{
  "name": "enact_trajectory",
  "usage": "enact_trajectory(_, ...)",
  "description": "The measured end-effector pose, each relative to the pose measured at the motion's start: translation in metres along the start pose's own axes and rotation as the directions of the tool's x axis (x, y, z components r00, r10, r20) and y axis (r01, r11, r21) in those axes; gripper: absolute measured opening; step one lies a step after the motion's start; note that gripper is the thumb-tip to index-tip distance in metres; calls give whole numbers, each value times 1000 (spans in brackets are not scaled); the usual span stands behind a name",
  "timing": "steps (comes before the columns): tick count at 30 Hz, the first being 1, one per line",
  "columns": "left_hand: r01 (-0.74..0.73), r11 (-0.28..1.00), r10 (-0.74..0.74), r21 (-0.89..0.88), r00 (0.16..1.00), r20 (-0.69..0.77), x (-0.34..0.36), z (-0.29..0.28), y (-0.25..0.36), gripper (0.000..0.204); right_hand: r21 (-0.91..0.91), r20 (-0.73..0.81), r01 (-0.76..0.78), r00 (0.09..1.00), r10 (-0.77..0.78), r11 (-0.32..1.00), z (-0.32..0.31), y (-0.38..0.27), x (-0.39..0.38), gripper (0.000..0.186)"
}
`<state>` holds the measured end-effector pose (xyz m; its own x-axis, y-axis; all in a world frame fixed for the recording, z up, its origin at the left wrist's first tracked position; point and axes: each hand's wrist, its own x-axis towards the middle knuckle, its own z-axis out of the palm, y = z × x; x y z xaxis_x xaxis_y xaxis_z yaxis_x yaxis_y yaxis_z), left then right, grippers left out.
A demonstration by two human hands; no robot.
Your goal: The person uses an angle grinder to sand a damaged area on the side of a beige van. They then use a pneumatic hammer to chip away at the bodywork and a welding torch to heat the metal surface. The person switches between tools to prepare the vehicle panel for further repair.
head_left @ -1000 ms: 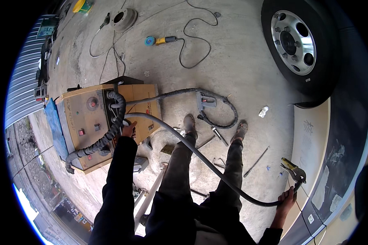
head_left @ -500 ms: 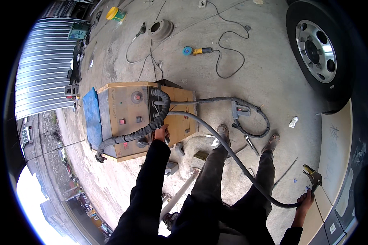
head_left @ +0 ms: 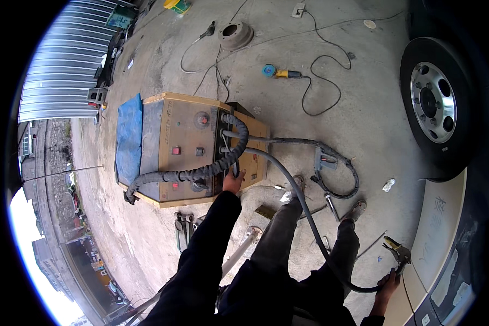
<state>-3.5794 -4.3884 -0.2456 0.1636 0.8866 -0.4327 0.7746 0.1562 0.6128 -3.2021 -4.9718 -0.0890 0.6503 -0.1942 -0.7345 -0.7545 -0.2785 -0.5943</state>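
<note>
Right hand (head_left: pixel 388 283), grip closed around thick black round cable (head_left: pixel 306 209); left hand (head_left: pixel 233 182) at tan-and-grey boxy machine (head_left: pixel 186 130), grip indeterminable.

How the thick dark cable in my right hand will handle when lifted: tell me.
The cable is probably springy rather than floppy: it spans from the cabinet to the right hand in one smooth, broad curve. Its thickness suggests some weight. The metal clamp at its end may make that end droop.
</note>
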Motion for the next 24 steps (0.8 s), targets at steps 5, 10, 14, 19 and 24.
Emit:
enact_trajectory(5, 350, 931, -305, -106, 903, 304, 35, -18, -10, 45, -22, 86, -46, 995, 47, 999, 7, 6, 14, 24)
enact_trajectory(10, 266, 956, -294, 126, 881, 372, 28, 1, -5, 41, 9, 35, -117, 993, 116, 993, -7, -7, 9, 23)
enact_trajectory(14, 329, 930, -363, 164, 892, 268, 29, -6, 2, 43, 44, -22, -93, 995, 94, 995, -8, 11, 11, 23)
enact_trajectory(19, 451, 890, -456, 64, 875, 162, 26, 3, 3, 44, 24, -78, -55, 995, 56, 998, 4, 38, -7, 24)
enact_trajectory(24, 340, 940, -341, 27, 930, 136, 20, -2, 3, 45, 15, -58, -90, 994, 91, 996, 17, 40, -24, 24)
